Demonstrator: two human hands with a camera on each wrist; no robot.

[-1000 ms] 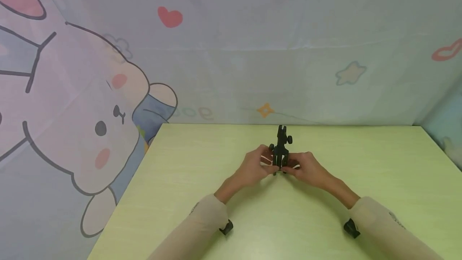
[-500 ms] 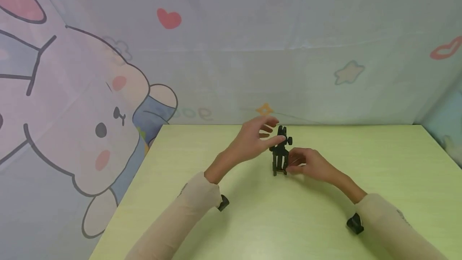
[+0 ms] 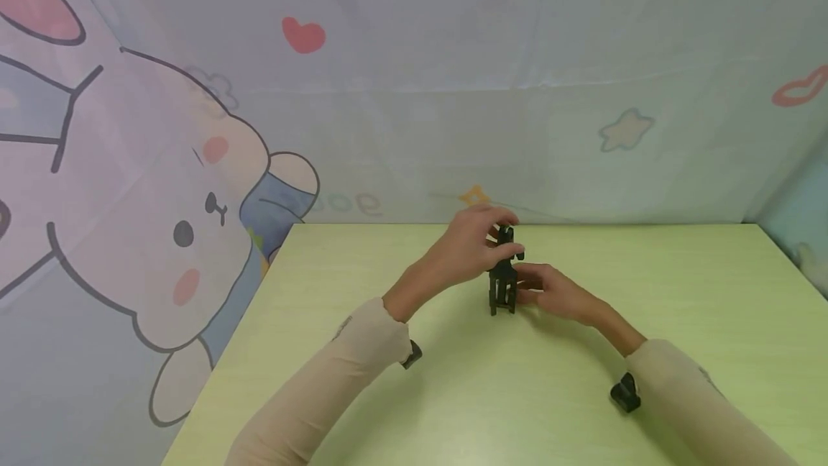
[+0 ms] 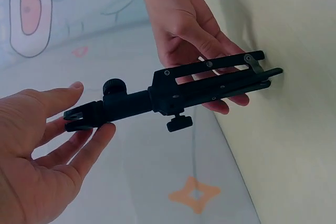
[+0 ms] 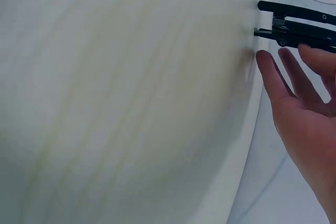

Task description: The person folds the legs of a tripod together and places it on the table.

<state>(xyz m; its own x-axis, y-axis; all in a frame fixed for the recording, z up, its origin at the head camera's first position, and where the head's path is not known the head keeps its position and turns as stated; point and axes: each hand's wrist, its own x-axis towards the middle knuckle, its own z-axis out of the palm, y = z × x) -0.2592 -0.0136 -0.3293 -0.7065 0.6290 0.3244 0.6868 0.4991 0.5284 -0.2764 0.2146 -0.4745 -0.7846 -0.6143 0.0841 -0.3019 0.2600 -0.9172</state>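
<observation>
A small black tripod (image 3: 502, 286) stands upright on the table, its legs folded close together and knobs on its upper part. My left hand (image 3: 468, 247) is around its top, thumb on the near side and fingers behind. The left wrist view shows a gap between that thumb and the tripod's head (image 4: 84, 115), while a fingertip lies close under the head; contact is unclear. My right hand (image 3: 559, 295) is beside the legs (image 4: 220, 80) on the right, its fingers extended loosely and reaching behind them. In the right wrist view, its thumb overlaps the legs (image 5: 304, 30).
The pale yellow-green table (image 3: 647, 272) ends at a hanging cloth (image 3: 414, 128) printed with a rabbit, hearts and stars. A black wrist device (image 3: 411, 354) sits under the left sleeve, and another device (image 3: 625, 393) is under the right sleeve.
My left hand has left the tripod's lower legs, risen, and come around its top. The right hand has loosened from the leg bottoms and stays beside them. The tripod stands in nearly the same spot.
</observation>
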